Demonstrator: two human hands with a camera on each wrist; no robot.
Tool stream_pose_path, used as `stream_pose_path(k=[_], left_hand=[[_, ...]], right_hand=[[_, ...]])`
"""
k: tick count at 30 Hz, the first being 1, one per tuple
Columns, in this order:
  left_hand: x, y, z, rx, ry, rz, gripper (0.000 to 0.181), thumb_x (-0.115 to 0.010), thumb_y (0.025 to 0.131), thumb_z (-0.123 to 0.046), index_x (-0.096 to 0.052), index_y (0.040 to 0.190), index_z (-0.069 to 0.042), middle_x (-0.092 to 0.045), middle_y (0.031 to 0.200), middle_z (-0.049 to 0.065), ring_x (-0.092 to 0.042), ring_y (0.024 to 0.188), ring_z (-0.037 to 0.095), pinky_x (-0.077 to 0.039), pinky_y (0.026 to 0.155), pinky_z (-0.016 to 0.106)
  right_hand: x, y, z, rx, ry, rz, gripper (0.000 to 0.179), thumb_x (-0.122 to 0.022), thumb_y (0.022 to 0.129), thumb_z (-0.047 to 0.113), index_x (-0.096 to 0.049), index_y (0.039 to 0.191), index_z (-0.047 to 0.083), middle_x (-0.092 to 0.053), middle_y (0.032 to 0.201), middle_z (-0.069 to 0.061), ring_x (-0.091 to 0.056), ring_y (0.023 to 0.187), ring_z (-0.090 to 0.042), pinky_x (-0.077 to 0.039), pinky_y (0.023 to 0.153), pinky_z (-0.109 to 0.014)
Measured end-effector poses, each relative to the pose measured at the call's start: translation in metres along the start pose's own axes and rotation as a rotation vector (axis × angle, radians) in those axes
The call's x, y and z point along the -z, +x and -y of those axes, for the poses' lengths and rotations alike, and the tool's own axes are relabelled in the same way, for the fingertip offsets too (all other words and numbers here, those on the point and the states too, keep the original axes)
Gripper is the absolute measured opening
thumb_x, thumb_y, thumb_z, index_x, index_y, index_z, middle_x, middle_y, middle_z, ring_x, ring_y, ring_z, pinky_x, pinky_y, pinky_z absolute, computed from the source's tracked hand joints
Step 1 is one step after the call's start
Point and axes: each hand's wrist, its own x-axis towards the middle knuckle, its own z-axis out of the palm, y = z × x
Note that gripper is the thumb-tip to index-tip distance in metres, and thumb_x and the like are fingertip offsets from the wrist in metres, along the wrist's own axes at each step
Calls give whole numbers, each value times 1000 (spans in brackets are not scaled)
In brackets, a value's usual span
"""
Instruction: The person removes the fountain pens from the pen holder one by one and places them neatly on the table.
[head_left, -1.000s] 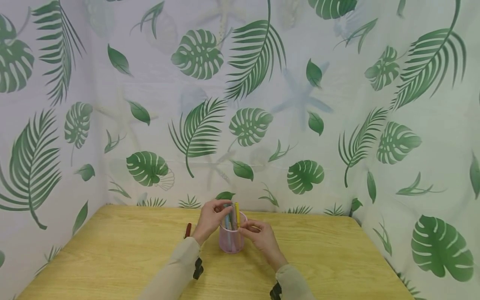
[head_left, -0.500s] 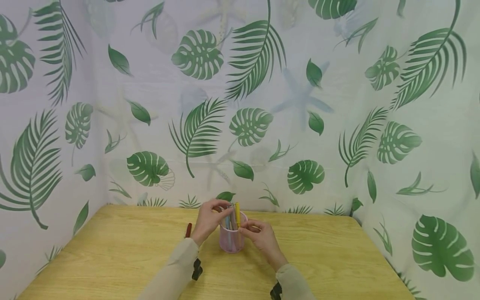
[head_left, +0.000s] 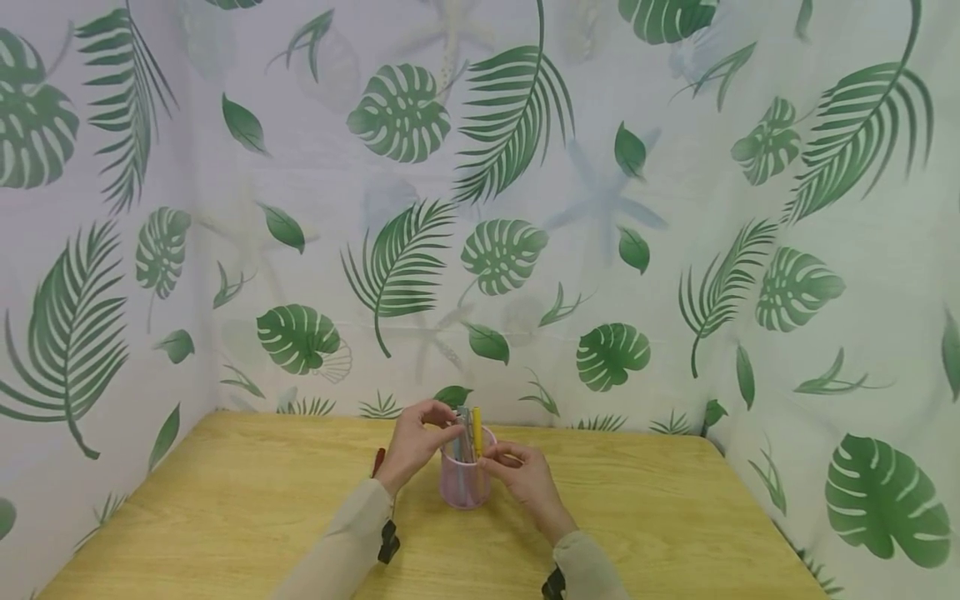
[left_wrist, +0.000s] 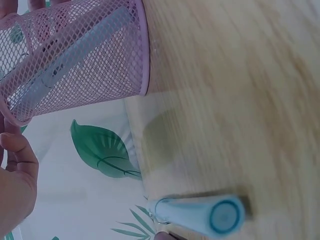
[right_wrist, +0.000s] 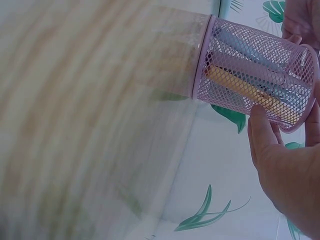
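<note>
A pink mesh pen holder [head_left: 465,487] stands upright on the table with several pens in it, a yellow pen [head_left: 477,429] among grey and light blue ones. My left hand [head_left: 416,437] is over its left rim, thumb and index finger apart beside the grey pens [head_left: 463,421]. With thumb and fingers, my right hand [head_left: 525,483] grips the holder's right side near the rim. In the right wrist view its fingers [right_wrist: 260,125] touch the mesh. Left of the holder, a red pen [head_left: 378,460] lies partly behind my left wrist.
A light blue marker [left_wrist: 200,215] lies on the table in the left wrist view; my left arm hides it in the head view. The wooden table [head_left: 660,517] ends at a leaf-print curtain [head_left: 525,275] behind and at both sides.
My left fingers have drawn slightly back to the left, and more of the grey pens' tops shows. My right hand keeps its place on the holder. The head view has shifted slightly.
</note>
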Motion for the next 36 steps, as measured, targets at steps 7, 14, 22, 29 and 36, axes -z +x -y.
stream_pose_path(k=[7, 14, 22, 29, 36], left_hand=[[-4, 0, 2, -12, 8, 9, 17, -80, 82, -17, -69, 94, -14, -72, 95, 1, -64, 88, 14, -52, 79, 30], [-5, 1, -1, 17, 11, 23, 37, -80, 82, -20, -68, 117, -18, -73, 97, 2, -64, 92, 17, -53, 76, 32], [-5, 0, -1, 33, 16, 79, 28, -80, 83, -22, -73, 107, -11, -72, 96, 1, -63, 90, 15, -53, 82, 34], [3, 0, -5, 34, -25, 72, 28, -79, 83, -22, -72, 107, -8, -74, 96, 5, -64, 86, 15, -54, 75, 29], [14, 6, -12, 7, -96, 7, 28, -78, 85, -18, -72, 111, -11, -74, 98, 9, -69, 89, 15, -56, 82, 29]], right_hand=[[2, -1, 1, 12, 16, 22, 29, -75, 87, 14, -68, 103, -9, -63, 121, -23, -63, 117, -35, -55, 93, -40], [2, -2, 3, 10, 8, 20, 29, -73, 89, 15, -68, 105, -8, -63, 123, -20, -61, 119, -37, -55, 93, -41], [2, -3, 3, 6, 13, 29, 28, -73, 89, 16, -68, 105, -7, -64, 122, -20, -61, 119, -35, -54, 95, -42], [1, -2, 0, 2, 16, 36, 30, -74, 88, 15, -67, 105, -8, -63, 121, -21, -62, 118, -36, -54, 95, -41], [0, -1, 1, 7, 8, 13, 28, -74, 88, 14, -68, 105, -7, -63, 123, -20, -61, 119, -38, -54, 95, -41]])
